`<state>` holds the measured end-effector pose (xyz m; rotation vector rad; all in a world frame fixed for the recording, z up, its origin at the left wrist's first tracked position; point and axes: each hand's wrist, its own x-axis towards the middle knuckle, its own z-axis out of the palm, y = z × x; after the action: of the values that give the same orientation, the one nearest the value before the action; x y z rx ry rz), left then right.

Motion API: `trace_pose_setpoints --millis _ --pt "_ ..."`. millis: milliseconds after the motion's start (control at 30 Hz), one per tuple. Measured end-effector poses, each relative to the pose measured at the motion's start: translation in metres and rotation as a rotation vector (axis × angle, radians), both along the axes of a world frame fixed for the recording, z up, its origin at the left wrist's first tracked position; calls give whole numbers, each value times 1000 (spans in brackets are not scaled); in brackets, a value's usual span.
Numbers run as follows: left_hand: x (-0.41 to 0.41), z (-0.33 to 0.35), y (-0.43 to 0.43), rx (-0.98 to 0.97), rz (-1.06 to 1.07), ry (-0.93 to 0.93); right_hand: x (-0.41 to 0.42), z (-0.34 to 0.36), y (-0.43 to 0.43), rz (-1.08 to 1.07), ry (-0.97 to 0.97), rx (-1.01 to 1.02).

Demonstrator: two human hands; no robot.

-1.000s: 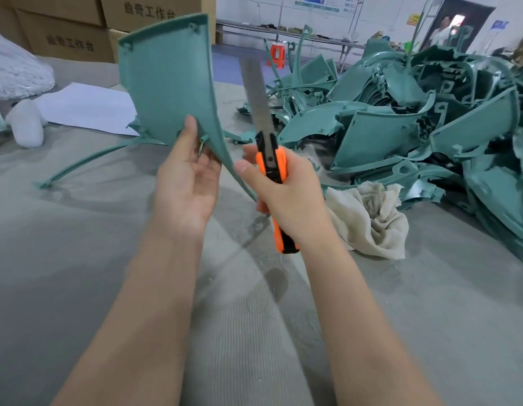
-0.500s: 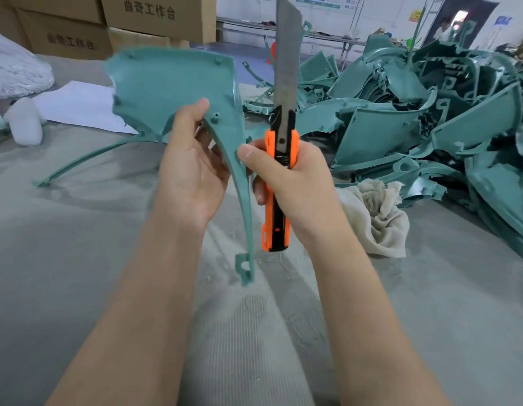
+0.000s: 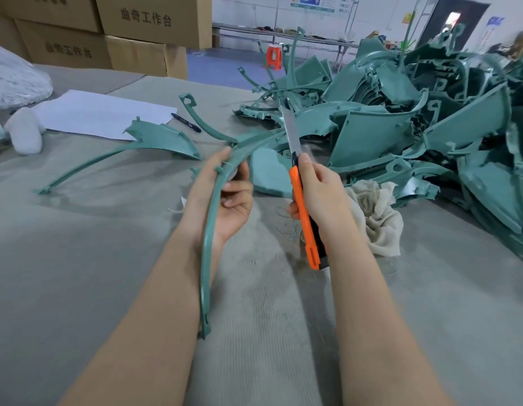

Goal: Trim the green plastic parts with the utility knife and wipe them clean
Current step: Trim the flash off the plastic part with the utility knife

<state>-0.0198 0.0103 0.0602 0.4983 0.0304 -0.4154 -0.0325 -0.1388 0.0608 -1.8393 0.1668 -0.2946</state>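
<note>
My left hand (image 3: 225,197) grips a green plastic part (image 3: 209,230) by its long curved rib; the rib runs down along my forearm and its wide panel end (image 3: 266,174) points away from me. My right hand (image 3: 322,191) holds an orange utility knife (image 3: 305,218) upright, its long blade (image 3: 291,130) extended and leaning away, just right of the part. A crumpled beige rag (image 3: 374,215) lies on the table right of my right hand. Another green part (image 3: 154,142) rests flat to the left.
A big heap of green plastic parts (image 3: 415,121) fills the right and back of the grey padded table (image 3: 78,259). White paper (image 3: 99,112) with a pen (image 3: 185,122) lies back left, near white foam pieces (image 3: 24,130). Cardboard boxes (image 3: 137,30) stand behind.
My left hand has turned the green part from panel-up to edge-on, rib now along my forearm. The knife has dropped lower and tilted away, blade pointing toward the heap.
</note>
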Motion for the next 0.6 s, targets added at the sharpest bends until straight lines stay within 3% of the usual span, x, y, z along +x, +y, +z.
trace_pose_setpoints --millis 133,600 --pt "1 -1 -1 13 -9 16 6 -10 -1 -77 -108 -108" --pt "2 -1 0 -68 -23 28 4 -13 12 36 -190 -42"
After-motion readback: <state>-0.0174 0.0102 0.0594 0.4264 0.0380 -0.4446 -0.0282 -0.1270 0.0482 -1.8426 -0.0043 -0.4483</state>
